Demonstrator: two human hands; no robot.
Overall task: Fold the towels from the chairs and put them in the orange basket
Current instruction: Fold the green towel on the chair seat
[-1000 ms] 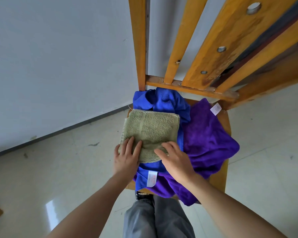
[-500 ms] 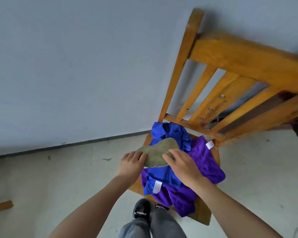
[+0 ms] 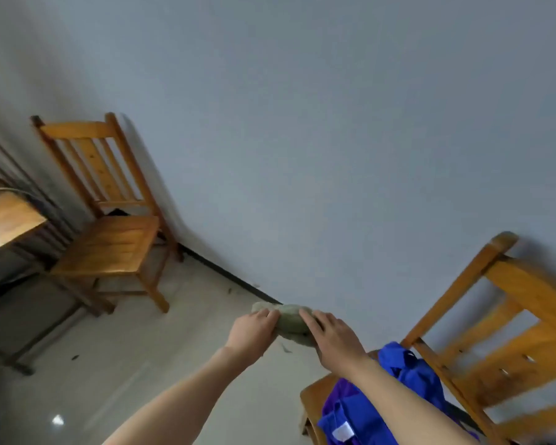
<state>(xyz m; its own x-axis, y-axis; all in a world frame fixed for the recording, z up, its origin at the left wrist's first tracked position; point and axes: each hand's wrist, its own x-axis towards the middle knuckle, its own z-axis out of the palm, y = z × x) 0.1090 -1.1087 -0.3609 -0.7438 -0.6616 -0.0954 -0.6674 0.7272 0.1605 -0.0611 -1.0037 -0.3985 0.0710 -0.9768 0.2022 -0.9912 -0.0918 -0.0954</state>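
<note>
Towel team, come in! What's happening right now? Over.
Left hand and right hand grip the green towel, clear of the chair. Blue towel and purple towel lie on its seat. Orange basket not in view.

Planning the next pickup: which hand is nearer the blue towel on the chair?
Right. The right hand, gripping the green towel, is just up-left of the blue towel; the left hand holds the green towel's other end, farther away.

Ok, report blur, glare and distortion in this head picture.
Head view: motion blur smears the near chair; the green towel looks soft; a small glare spot sits on the floor; the table top shines; the wide-angle lens tilts the far chair.
</note>
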